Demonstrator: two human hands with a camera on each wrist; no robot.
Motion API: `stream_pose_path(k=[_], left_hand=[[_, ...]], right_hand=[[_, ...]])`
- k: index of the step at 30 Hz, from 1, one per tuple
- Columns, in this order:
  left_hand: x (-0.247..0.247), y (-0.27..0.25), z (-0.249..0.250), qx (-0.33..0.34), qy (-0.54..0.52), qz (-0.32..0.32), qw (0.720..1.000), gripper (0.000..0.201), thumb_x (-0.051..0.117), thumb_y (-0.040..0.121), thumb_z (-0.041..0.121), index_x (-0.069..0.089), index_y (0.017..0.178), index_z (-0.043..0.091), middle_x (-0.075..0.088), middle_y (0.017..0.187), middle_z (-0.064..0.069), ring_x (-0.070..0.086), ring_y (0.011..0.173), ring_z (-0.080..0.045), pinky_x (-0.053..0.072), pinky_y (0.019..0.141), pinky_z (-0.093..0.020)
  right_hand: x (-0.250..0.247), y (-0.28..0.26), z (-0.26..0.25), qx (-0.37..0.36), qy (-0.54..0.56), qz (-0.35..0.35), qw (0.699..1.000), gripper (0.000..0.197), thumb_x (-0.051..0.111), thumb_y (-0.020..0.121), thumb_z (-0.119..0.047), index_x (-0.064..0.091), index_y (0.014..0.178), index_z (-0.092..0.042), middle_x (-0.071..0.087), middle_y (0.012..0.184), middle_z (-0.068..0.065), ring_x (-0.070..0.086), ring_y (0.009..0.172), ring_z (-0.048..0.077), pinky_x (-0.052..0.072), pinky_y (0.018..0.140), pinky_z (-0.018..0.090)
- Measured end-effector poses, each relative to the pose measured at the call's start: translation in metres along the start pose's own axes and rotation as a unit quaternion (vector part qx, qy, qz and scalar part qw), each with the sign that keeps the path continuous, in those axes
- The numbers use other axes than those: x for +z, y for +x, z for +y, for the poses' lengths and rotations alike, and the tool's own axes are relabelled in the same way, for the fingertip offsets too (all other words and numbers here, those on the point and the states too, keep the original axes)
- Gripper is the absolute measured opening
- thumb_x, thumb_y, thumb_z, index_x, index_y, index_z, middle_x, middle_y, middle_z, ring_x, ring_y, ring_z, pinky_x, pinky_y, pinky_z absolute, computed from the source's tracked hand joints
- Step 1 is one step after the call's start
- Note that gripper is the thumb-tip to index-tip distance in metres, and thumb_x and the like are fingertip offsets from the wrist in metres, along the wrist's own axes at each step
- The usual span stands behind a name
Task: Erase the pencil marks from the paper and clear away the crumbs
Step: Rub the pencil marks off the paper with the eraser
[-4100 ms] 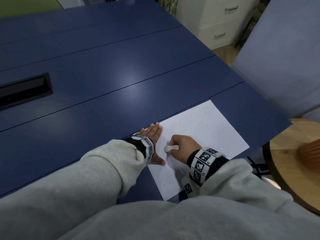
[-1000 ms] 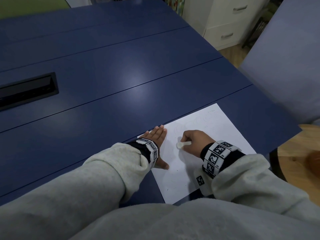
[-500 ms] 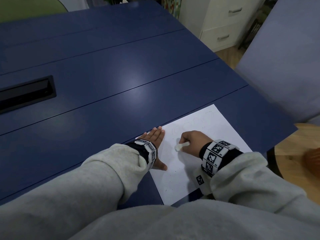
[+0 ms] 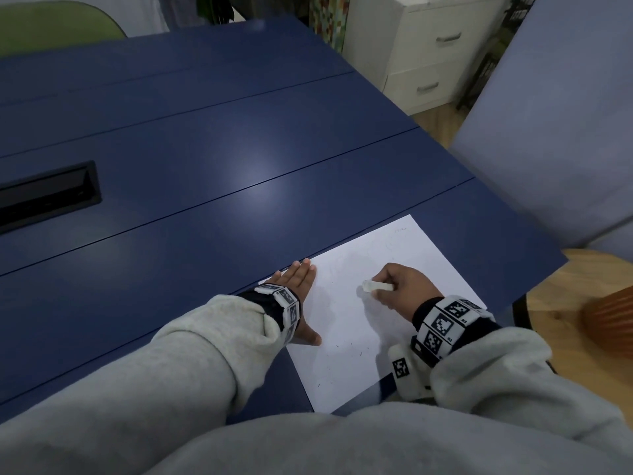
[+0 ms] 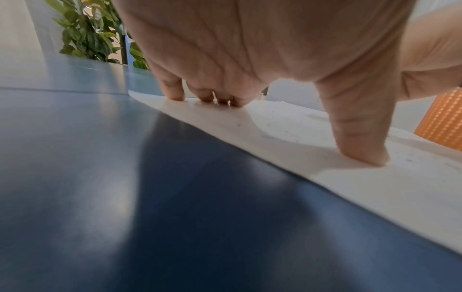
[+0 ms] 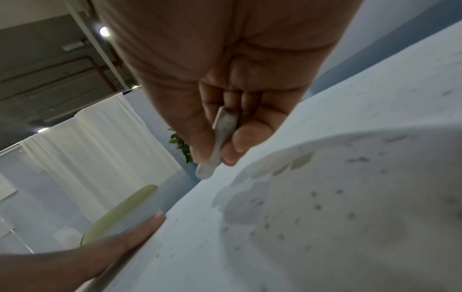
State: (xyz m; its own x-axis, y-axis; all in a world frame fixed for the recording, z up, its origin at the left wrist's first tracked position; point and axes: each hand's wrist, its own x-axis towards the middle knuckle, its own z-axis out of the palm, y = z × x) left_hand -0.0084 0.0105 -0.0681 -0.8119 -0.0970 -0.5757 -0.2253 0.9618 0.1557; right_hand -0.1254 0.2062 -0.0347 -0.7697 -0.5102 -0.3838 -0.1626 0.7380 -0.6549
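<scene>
A white sheet of paper [image 4: 363, 323] lies at the near right corner of the blue table [image 4: 205, 166]. My left hand [image 4: 301, 299] lies flat on the sheet's left edge, with straight fingers [image 5: 172, 89] and thumb [image 5: 360, 138] pressing it down. My right hand [image 4: 400, 286] pinches a small white eraser [image 4: 376, 286] between thumb and fingers over the middle of the sheet; the eraser [image 6: 220, 138] is grey with graphite. Dark crumbs [image 6: 317, 207] dot the paper [image 6: 325, 197]. Only a faint pencil trace [image 4: 399, 230] shows near the far corner.
A black recessed slot [image 4: 44, 197] sits in the table at the left. The table's right edge drops to a wooden stool [image 4: 575, 303] bearing an orange ribbed object [image 4: 613, 320]. A grey-blue chair back [image 4: 555, 125] and white drawers [image 4: 428, 46] stand beyond.
My right hand with the eraser has shifted to the right across the sheet. Most of the pencil loops at the far edge have faded away. The left hand stays pressed in place.
</scene>
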Motion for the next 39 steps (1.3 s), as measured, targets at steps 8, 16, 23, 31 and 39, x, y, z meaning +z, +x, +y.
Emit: stream_pose_path(k=[8,16,23,31,39], left_hand=[[-0.010,-0.005,0.010,-0.036,0.024,0.008,0.999,0.123,0.067,0.073,0.060,-0.019,0.150,0.017,-0.029,0.156,-0.003,-0.023,0.145,-0.017,-0.013,0.115,-0.039],[-0.028,-0.003,0.039,-0.071,-0.013,-0.003,0.997,0.107,0.060,0.083,0.053,-0.012,0.152,0.016,-0.025,0.157,-0.003,-0.019,0.146,-0.018,-0.008,0.117,-0.040],[-0.032,0.010,0.051,-0.075,-0.040,-0.031,0.996,0.118,0.065,0.078,0.059,-0.016,0.151,0.013,-0.025,0.158,-0.002,-0.020,0.146,-0.017,-0.008,0.117,-0.038],[-0.021,0.012,0.056,-0.097,-0.076,-0.036,0.992,0.128,0.070,0.073,0.062,-0.021,0.149,0.014,-0.028,0.156,-0.001,-0.020,0.146,-0.017,-0.005,0.117,-0.038],[-0.020,0.012,0.059,-0.110,-0.074,-0.034,0.991,0.131,0.071,0.071,0.064,-0.022,0.149,0.015,-0.028,0.157,0.000,-0.020,0.145,-0.017,-0.007,0.117,-0.037]], right_hand=[[-0.019,-0.008,0.020,-0.013,0.034,0.006,0.999,0.007,0.065,0.082,-0.020,0.059,0.082,-0.023,0.064,0.079,-0.004,0.059,0.074,0.016,0.050,0.077,0.034],[-0.035,0.010,0.023,-0.021,0.014,-0.047,0.999,0.019,0.057,0.079,-0.007,0.057,0.081,-0.027,0.066,0.084,-0.004,0.062,0.077,0.018,0.053,0.082,0.036],[-0.032,0.032,0.011,-0.078,-0.021,-0.107,0.991,0.018,0.066,0.082,-0.016,0.054,0.078,-0.030,0.063,0.080,-0.007,0.061,0.077,0.016,0.050,0.079,0.029],[-0.027,0.055,-0.014,-0.137,-0.088,-0.125,0.979,0.015,0.061,0.085,-0.015,0.052,0.075,-0.022,0.065,0.088,-0.004,0.058,0.082,0.016,0.040,0.069,0.021],[-0.015,0.063,-0.019,-0.163,-0.142,-0.147,0.965,0.012,0.059,0.088,-0.020,0.055,0.077,-0.020,0.054,0.072,-0.013,0.055,0.078,0.016,0.039,0.068,0.023]])
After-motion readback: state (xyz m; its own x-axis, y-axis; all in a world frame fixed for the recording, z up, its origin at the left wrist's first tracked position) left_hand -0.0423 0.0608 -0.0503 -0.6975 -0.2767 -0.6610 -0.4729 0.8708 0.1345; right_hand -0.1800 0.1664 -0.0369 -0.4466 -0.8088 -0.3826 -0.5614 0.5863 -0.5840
